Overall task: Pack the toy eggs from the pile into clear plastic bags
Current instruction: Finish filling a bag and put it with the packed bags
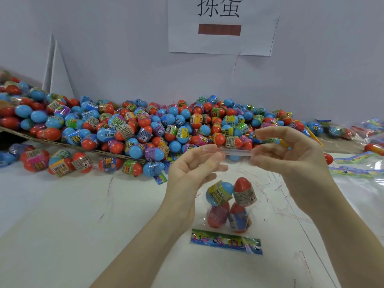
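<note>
Item 1, clear plastic bag (223, 179): I hold it up over the white table (62, 215), mouth upward. My left hand (193, 165) pinches the left end of the sealing strip (236, 151) between thumb and fingers; my right hand (291, 150) pinches the right end, the upper fingers loosely extended. The strip is stretched flat between the two hands.

Contents: four toy eggs in the lower half of the bag, stacked two over two. Top left, a blue-capped egg (219, 192) with a yellow-green wrapper; top right, a red-capped egg (244, 191) whose label shows "6+". Below them, a red egg (218, 216) and a red egg with a blue wrapper (240, 220). A colourful printed band (226, 242) runs along the bag's bottom edge; I cannot read its wording.

Item 2, pile of toy eggs (145, 125): red and blue halves with shrink labels, heaped against the wall, partly on a cardboard sheet (68, 143). Barcodes and "6+" marks show on several; brand lettering is too small for me to read.

Item 3, more clear bags (357, 163) with the same printed bands, lying on the table to my right.

Item 4, paper sign (222, 26) on the wall: two large Chinese characters, the second being 蛋, over a brown bar.
</note>
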